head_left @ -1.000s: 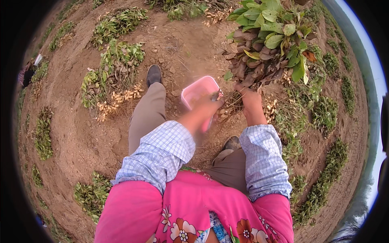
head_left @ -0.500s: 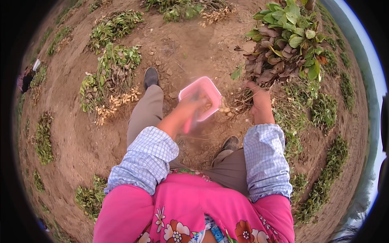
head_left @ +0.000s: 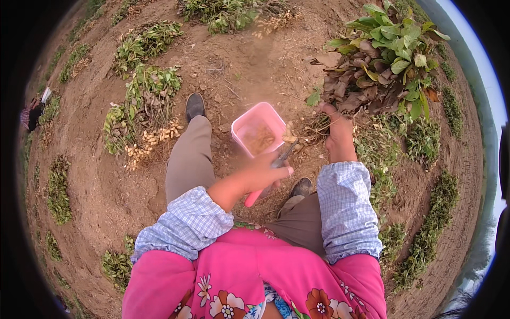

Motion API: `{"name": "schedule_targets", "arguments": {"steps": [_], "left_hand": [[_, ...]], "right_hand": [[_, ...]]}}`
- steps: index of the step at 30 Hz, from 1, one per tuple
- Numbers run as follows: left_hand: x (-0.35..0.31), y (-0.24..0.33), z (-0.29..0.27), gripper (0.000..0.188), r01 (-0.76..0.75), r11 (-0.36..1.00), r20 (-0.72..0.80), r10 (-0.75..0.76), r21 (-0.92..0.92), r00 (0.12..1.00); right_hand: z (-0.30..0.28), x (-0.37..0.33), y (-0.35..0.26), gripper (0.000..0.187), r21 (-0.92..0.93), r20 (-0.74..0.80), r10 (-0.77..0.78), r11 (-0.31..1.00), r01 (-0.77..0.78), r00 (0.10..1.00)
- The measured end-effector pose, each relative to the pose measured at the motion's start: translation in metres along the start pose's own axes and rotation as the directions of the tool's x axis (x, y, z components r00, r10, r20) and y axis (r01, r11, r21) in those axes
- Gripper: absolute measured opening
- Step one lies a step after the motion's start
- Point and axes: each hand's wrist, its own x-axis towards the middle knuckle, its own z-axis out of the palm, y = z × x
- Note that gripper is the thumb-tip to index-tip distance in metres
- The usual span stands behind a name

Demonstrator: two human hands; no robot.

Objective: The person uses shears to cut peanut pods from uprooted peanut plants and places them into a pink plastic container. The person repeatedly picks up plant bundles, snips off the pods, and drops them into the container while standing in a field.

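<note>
My left hand (head_left: pixel 259 174) is closed around pruning shears (head_left: pixel 285 155) with pink handles. Their grey blades point up and right, to the pods on the roots of a peanut plant. My right hand (head_left: pixel 340 133) grips this uprooted peanut plant (head_left: pixel 380 69) by its stems. Its green and brown leaves spread beyond the hand, while the roots and pale pods (head_left: pixel 290 133) stick out to the left. Between my feet a pink square tub (head_left: pixel 243 126) stands just beyond my left hand, with some peanuts on its bottom.
Pulled peanut plants (head_left: pixel 146 101) with pods lie on the brown soil to the left, and more (head_left: pixel 218 13) lie at the far side. A leafy row (head_left: pixel 427 228) runs along the right. My shoes (head_left: pixel 195 106) stand either side of the tub.
My left hand with the shears has come back from over the tub, toward me and slightly right, bringing the blades to the pods. The plant's leafy top has shifted slightly right.
</note>
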Motion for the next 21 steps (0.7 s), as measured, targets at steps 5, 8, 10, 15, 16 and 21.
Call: {"name": "schedule_targets", "arguments": {"steps": [5,8,10,15,16,21], "left_hand": [[-0.001,0.003,-0.009,0.031,0.052,0.985,0.146,-0.028,-0.162,0.989],[0.001,-0.002,-0.007,0.029,0.028,0.996,0.065,-0.023,-0.083,0.998],[0.002,-0.003,-0.003,0.028,0.004,1.0,-0.003,-0.004,-0.018,1.0],[0.009,0.006,0.003,0.03,-0.096,0.995,-0.131,0.098,0.017,0.987],[0.013,0.005,0.002,0.031,-0.092,0.996,-0.13,0.09,-0.004,0.987],[0.018,0.002,0.001,0.033,-0.083,0.997,-0.155,0.083,0.007,0.984]], "right_hand": [[-0.005,0.003,0.004,0.051,0.02,-0.027,-0.057,0.998,0.057,0.998],[-0.005,0.002,0.004,0.054,-0.008,-0.056,-0.057,0.998,0.057,0.997],[-0.002,-0.002,-0.002,0.055,-0.009,-0.047,-0.06,0.998,0.059,0.997],[0.01,-0.02,-0.021,0.06,-0.044,-0.011,0.015,0.999,-0.015,1.0],[0.008,-0.019,-0.018,0.062,-0.035,-0.003,-0.003,0.999,0.002,1.0],[-0.001,-0.005,0.001,0.064,-0.069,-0.007,-0.015,0.997,0.015,1.0]]}}
